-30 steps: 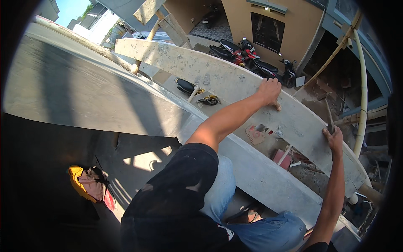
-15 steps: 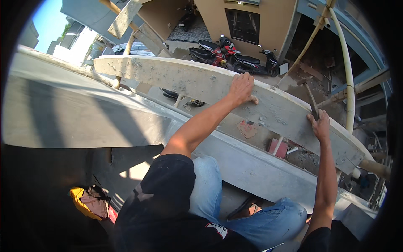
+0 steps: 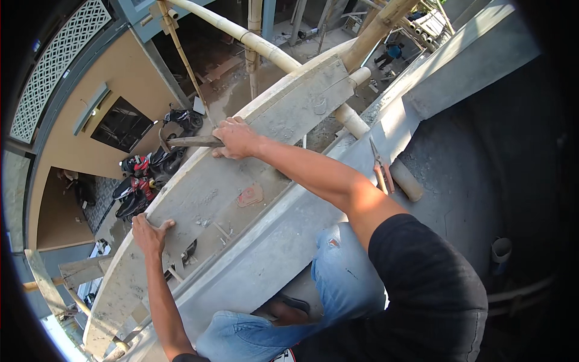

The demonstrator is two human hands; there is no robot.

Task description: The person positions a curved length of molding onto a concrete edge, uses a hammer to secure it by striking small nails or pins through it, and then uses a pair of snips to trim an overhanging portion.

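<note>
A high concrete ledge [image 3: 422,90] is seen from above, with a street yard far below. Along its outer edge a long, cement-stained plank [image 3: 241,193] is laid on bamboo poles [image 3: 265,48], running from the lower left to the upper middle. Beyond the plank, a tan building wall [image 3: 78,78] with a dark window is seen, and parked motorbikes [image 3: 142,181] are lined up on the ground beneath it.

The person's legs in blue jeans [image 3: 338,283] are folded against the ledge's low wall, and a black shirt [image 3: 422,283] fills the lower right.

The right hand [image 3: 236,137] is stretched out over the plank's far edge. Its grip is clenched around the handle of a hammer [image 3: 181,140], whose head is pointed left, out past the plank and over the motorbikes. The left hand [image 3: 149,234] is laid flat on the plank's outer edge lower down, fingers spread, grip released, with nothing held.

A pair of pliers [image 3: 380,169] with orange handles is left on the ledge wall, just beside a short grey pipe piece [image 3: 405,180]. A small reddish patch [image 3: 250,195] is seen on the plank between the two hands, and a few nails [image 3: 220,230] lie near the left hand.
</note>
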